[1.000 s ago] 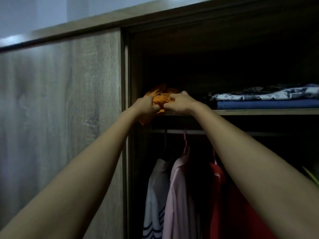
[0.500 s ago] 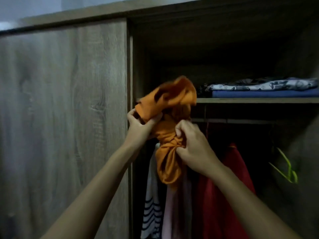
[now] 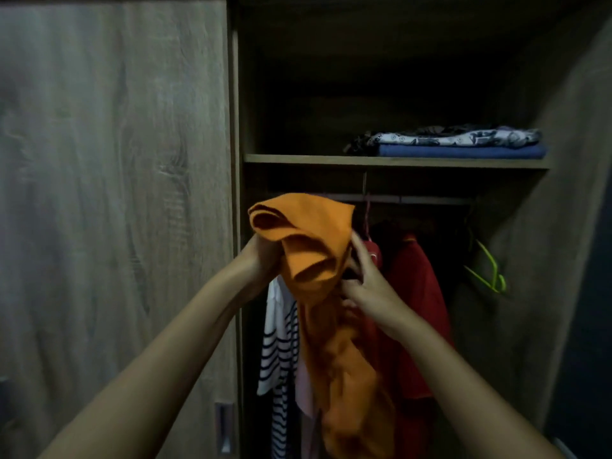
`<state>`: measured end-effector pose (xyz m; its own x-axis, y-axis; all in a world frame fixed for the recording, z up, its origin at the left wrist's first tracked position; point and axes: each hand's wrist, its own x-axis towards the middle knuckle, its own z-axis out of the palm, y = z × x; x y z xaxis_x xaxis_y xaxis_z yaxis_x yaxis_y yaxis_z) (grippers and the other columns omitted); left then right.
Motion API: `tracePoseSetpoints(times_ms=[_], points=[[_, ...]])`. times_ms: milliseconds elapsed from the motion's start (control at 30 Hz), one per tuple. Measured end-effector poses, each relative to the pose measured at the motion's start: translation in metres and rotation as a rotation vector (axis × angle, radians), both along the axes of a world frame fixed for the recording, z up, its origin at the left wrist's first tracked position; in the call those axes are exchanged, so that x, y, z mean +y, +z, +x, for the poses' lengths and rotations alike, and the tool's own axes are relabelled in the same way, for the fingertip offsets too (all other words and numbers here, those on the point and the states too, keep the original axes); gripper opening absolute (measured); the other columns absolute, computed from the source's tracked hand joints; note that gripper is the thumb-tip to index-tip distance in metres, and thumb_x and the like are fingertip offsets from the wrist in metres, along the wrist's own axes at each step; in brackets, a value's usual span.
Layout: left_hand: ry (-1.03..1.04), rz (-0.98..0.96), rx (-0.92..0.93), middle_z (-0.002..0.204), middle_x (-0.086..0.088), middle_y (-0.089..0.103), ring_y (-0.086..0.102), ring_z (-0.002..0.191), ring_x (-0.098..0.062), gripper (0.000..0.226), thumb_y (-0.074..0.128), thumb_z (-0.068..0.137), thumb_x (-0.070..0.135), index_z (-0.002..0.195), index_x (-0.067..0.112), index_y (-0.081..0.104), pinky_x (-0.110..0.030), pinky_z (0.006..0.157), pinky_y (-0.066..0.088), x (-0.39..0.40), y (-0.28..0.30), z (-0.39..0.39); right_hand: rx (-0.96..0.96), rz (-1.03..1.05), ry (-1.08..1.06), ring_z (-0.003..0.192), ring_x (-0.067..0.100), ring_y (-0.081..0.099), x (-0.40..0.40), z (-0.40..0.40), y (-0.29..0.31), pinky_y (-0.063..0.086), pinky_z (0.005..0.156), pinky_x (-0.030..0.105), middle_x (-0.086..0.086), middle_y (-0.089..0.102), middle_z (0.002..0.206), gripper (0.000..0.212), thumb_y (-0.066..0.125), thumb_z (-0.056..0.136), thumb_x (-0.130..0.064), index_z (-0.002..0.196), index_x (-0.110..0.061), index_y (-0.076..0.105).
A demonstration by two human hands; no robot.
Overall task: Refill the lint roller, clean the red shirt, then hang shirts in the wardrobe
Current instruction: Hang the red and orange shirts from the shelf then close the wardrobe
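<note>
1. Orange shirt (image 3: 308, 256) hangs bunched, long axis vertical, before the wardrobe (image 3: 397, 160) opening, below its shelf.
2. Left hand (image 3: 265, 256) clutches its top; right hand (image 3: 364, 286) pinches its side, both arms raised.

wardrobe door (image 3: 116, 193): matt wood-grain laminate
orange shirt (image 3: 311, 246): soft matt cloth
green hanger (image 3: 490, 270): smooth plastic
shelf (image 3: 298, 159): matt wood

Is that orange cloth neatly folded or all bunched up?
Bunched up. The orange cloth is crumpled between the left hand and right hand, its lower part dangling loose.
</note>
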<state>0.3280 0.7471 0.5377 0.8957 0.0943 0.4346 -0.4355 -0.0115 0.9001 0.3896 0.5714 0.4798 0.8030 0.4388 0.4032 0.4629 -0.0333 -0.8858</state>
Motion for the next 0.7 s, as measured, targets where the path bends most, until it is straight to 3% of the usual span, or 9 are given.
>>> tracePoseSetpoints(times_ms=[67,133,267,333,433,500,567,633,700], points=[[0.002,0.077,-0.004,0.079,-0.001,0.058,0.056,0.073,-0.014,0.024,0.037,0.099,0.013,0.083,0.017,0.055,-0.016,0.058,0.051,-0.002,-0.006,-0.002,-0.001,-0.101,0.034,0.087,0.004,0.064,-0.002,-0.011,-0.006,0.046,0.068,0.019,-0.005,0.064,0.119,0.038,0.061,0.093,-0.019,0.127,-0.035,0.054],[0.032,0.158,-0.029,0.071,0.005,0.057,0.054,0.065,-0.007,0.028,0.036,0.101,0.01,0.082,0.021,0.054,-0.014,0.055,0.046,0.0,-0.011,-0.003,-0.035,-0.142,0.022,0.09,-0.003,0.066,-0.006,-0.018,-0.012,0.047,0.073,0.015,-0.007,0.07,0.107,0.02,0.061,0.092,-0.022,0.112,-0.023,0.066],[0.084,0.084,-0.001,0.047,0.014,0.053,0.048,0.039,0.002,0.034,0.032,0.101,0.01,0.075,0.018,0.052,-0.011,0.04,0.038,0.004,-0.013,-0.01,0.059,-0.273,0.027,0.088,-0.003,0.066,-0.014,-0.028,-0.027,0.046,0.08,0.02,-0.01,0.073,0.097,0.027,0.062,0.091,-0.034,0.103,-0.011,0.07],[0.078,-0.033,0.04,0.043,0.012,0.049,0.044,0.038,0.0,0.037,0.032,0.1,0.009,0.069,0.02,0.049,-0.012,0.036,0.035,0.005,-0.013,-0.014,0.195,-0.323,0.051,0.105,0.001,0.062,-0.012,-0.032,-0.041,0.046,0.091,0.029,-0.012,0.068,0.114,0.031,0.058,0.091,-0.041,0.115,-0.021,0.065],[0.069,-0.271,0.1,0.061,0.003,0.053,0.048,0.046,-0.005,0.027,0.033,0.099,0.006,0.091,0.017,0.057,-0.014,0.041,0.041,0.008,-0.008,-0.012,0.261,-0.352,0.124,0.106,0.007,0.059,0.0,-0.043,-0.067,0.048,0.096,0.037,-0.01,0.06,0.115,0.031,0.055,0.092,-0.046,0.114,-0.024,0.053],[0.048,-0.459,0.122,0.07,-0.002,0.052,0.052,0.045,-0.005,0.033,0.03,0.097,-0.002,0.114,0.016,0.052,-0.013,0.047,0.049,0.007,-0.001,-0.012,0.271,-0.373,0.152,0.087,0.004,0.058,0.015,-0.057,-0.082,0.052,0.08,0.026,-0.007,0.058,0.102,0.031,0.058,0.092,-0.043,0.112,-0.021,0.049],[0.001,-0.581,0.126,0.082,-0.008,0.057,0.06,0.06,-0.008,0.042,0.027,0.096,-0.005,0.131,0.01,0.045,-0.016,0.067,0.055,0.009,0.002,-0.013,0.265,-0.342,0.118,0.09,0.008,0.064,0.031,-0.068,-0.091,0.053,0.076,0.02,0.001,0.065,0.11,0.031,0.056,0.096,-0.028,0.124,-0.014,0.053],[-0.053,-0.56,0.116,0.11,-0.018,0.06,0.064,0.091,-0.021,0.046,0.033,0.096,-0.005,0.139,0.009,0.039,-0.032,0.079,0.057,0.013,0.0,-0.013,0.271,-0.256,0.063,0.097,0.017,0.067,0.044,-0.073,-0.095,0.055,0.08,0.023,0.009,0.068,0.114,0.028,0.048,0.1,-0.021,0.121,-0.009,0.06],[-0.053,-0.383,0.126,0.122,-0.015,0.057,0.06,0.109,-0.026,0.049,0.048,0.094,0.003,0.14,0.014,0.037,-0.038,0.083,0.055,0.019,-0.008,-0.019,0.363,-0.1,0.038,0.083,0.015,0.068,0.05,-0.077,-0.087,0.056,0.072,0.022,0.004,0.072,0.095,0.022,0.047,0.1,-0.023,0.107,-0.014,0.066]])
